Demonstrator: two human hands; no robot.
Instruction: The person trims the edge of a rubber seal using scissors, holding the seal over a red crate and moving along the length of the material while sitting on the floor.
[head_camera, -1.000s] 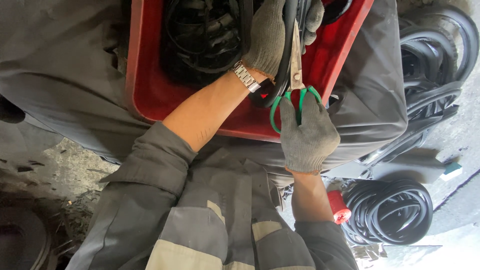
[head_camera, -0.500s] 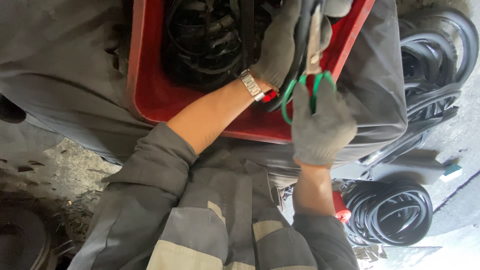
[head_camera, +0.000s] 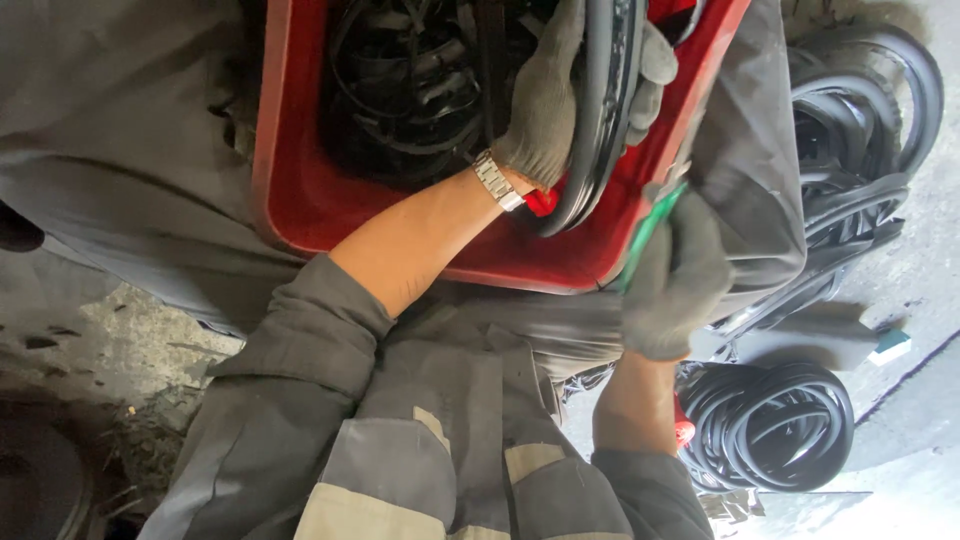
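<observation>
**Gloved hands at a red crate of black rubber strip**

The left hand (head_camera: 560, 100), in a grey knit glove with a metal watch at the wrist, was clenched around a loop of black rubber strip (head_camera: 600, 130) and held it over the red crate (head_camera: 300, 190) that rested on the person's lap. The strip curved down from the glove to the crate's near wall, where a small red piece showed beside it.

The right hand (head_camera: 675, 285), also gloved, was closed around green-handled scissors (head_camera: 650, 225) just outside the crate's near-right corner. The blades were hidden, so whether they touched the strip could not be told.

The strip looked soft and springy, probably light, bending freely yet likely to uncoil if let go. The knit glove should grip it well. A hold close to the point being worked, with the rest hanging into the crate, would seem steadiest.

More tangled black strips (head_camera: 420, 80) filled the crate. Coils of rubber hose (head_camera: 780, 425) lay on the concrete floor (head_camera: 900, 470) to the right.
</observation>
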